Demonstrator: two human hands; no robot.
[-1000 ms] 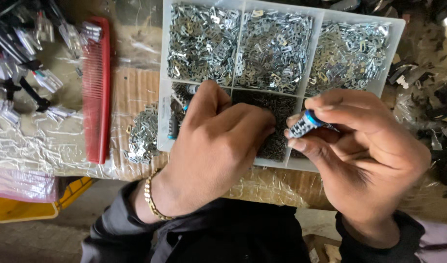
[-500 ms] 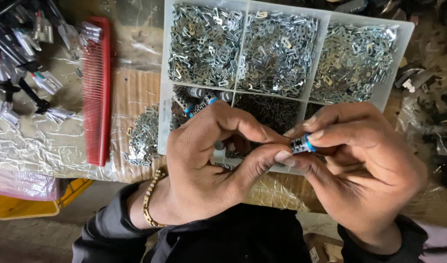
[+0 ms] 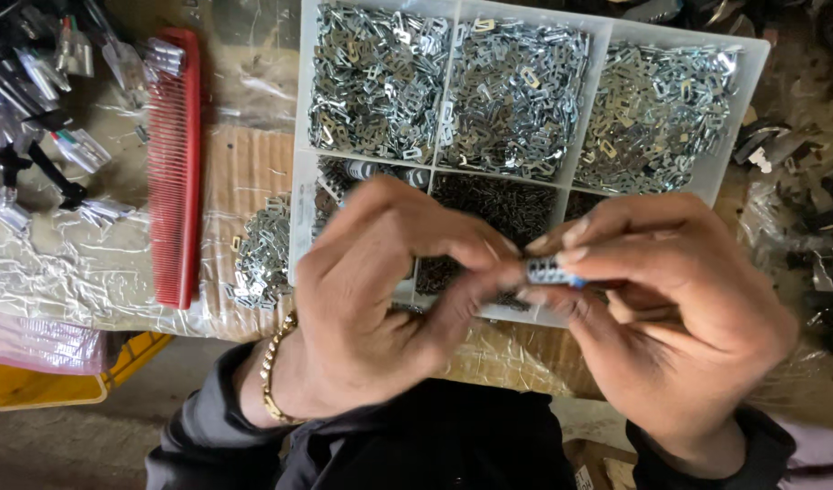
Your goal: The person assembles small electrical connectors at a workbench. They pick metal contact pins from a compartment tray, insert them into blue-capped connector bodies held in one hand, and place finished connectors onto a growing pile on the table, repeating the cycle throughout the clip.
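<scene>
Between the two sets of fingertips sits a small grey-and-blue part (image 3: 548, 271), a short stubby piece whose long axis lies nearly level, running from 9 o'clock to 3 o'clock, its blue end pointing toward 3 o'clock and its grey ribbed end toward 9 o'clock. The right hand (image 3: 680, 318) has thumb and forefinger closed tight on the blue end, the other fingers curled in behind. The left hand (image 3: 380, 299) meets it from the 9 o'clock side, its thumb and forefinger pinched together against the grey end, so both hands are shut on the same piece; whether the left fingers also carry something smaller I cannot tell, as the tips are blurred. A gold chain bracelet (image 3: 273, 386) circles the left wrist, and dark sleeves (image 3: 416, 445) cover both forearms. The part is held just above the near edge of a white compartment tray (image 3: 300, 163), which lies at 12 o'clock from the hands. Its far three cells are heaped with small shiny metal clips (image 3: 516, 91); the near cells hold darker, finer pieces (image 3: 498, 204). At 9 o'clock from the tray, a loose pile of the shiny clips (image 3: 258, 259) lies on crinkled clear plastic, and further out a red comb (image 3: 176, 163) lies with its length running 12 to 6 o'clock.
</scene>
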